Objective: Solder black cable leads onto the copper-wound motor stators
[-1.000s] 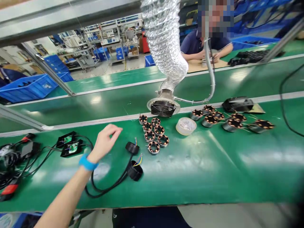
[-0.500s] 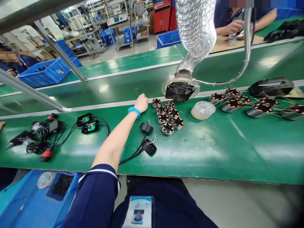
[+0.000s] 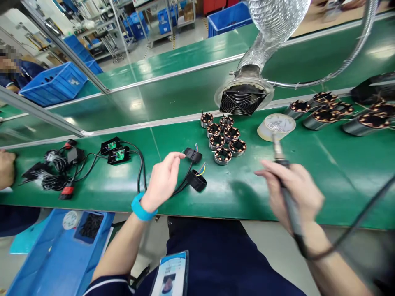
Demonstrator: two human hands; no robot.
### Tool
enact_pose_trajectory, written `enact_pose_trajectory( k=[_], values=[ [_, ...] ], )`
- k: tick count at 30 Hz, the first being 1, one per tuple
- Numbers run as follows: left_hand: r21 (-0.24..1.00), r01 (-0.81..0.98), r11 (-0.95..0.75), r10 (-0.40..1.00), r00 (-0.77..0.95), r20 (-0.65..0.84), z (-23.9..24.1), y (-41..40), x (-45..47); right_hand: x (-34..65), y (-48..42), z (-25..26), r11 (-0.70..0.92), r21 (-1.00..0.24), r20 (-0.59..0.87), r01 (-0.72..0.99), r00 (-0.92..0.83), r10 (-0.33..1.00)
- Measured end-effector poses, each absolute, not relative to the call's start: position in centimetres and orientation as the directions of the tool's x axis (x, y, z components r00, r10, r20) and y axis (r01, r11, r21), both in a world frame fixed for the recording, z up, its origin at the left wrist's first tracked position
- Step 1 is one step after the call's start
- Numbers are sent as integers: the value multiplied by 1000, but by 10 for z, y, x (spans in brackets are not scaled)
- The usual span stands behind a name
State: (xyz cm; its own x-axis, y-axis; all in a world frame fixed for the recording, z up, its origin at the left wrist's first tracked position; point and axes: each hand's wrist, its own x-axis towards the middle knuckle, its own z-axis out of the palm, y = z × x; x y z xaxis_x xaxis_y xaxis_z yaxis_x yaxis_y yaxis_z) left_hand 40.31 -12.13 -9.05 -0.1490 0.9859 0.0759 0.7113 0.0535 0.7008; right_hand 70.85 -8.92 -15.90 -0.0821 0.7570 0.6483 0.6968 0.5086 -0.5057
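Observation:
My right hand [image 3: 296, 197] is wrapped round a soldering iron [image 3: 288, 197], somewhat blurred. Its tip points away from me, in front of the rim of a translucent round tub [image 3: 277, 128] with silvery stuff in it. My left hand [image 3: 163, 176], a blue band on its wrist, has its fingers stretched out, with nothing visible in them. The fingertips are beside a black ring-shaped housing [image 3: 193, 155] with coloured wires; whether they touch it I cannot tell. A second black housing [image 3: 196, 181] lies nearer me. Several stators with copper windings [image 3: 222, 156] stand in two rows between my hands.
Above the stators hangs a fan intake [image 3: 242, 102] on a silver duct [image 3: 274, 33]. Larger stators [image 3: 321, 117] stand at the back right. Open black boxes with green circuit boards [image 3: 119, 154] and bundled cables [image 3: 55, 176] lie left. Another person's hand [image 3: 6, 168] is at the left edge.
My left hand has drawn back from the bench's rear edge to the black housings. My right hand has come into view with the soldering iron. The view has shifted.

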Motion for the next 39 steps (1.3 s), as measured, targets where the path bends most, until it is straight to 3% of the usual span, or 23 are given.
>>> enact_pose_trajectory(
  k=[5, 12, 15, 18, 20, 23, 25, 29, 36, 39],
  values=[
    [603, 795, -69, 997, 37, 66, -96, -119, 421, 656, -68, -173, 639, -464, 666, 614, -234, 708],
    [110, 973, -204, 963, 219, -158, -99, -82, 456, 644, -55, -186, 692, -445, 604, 569, -380, 700],
    [53, 961, -270, 921, 274, -277, -99, -76, 463, 646, -60, -188, 690, -486, 594, 537, -376, 711],
    [174, 939, -298, 880, 341, -332, -100, -73, 455, 651, -70, -189, 677, -559, 569, 478, -372, 733],
    [385, 870, -306, 864, 424, -271, -101, -75, 444, 655, -77, -188, 668, -598, 556, 443, -371, 744],
    [775, 588, -229, 875, 474, -101, -101, -85, 430, 657, -89, -180, 665, -643, 565, 380, -351, 747],
    [921, 373, -111, 904, 422, -62, -101, -94, 428, 654, -96, -170, 663, -675, 583, 325, -316, 749],
    [983, 179, 37, 940, 329, -95, -103, -107, 439, 643, -107, -153, 633, -750, 601, 194, -202, 773],
    [962, 272, -35, 951, 304, -51, -107, -112, 455, 637, -115, -159, 543, -838, 541, 49, -49, 840],
    [980, 198, 20, 964, 256, -71, -114, -114, 459, 637, -117, -163, 515, -856, 515, 35, -11, 857]
  ],
)
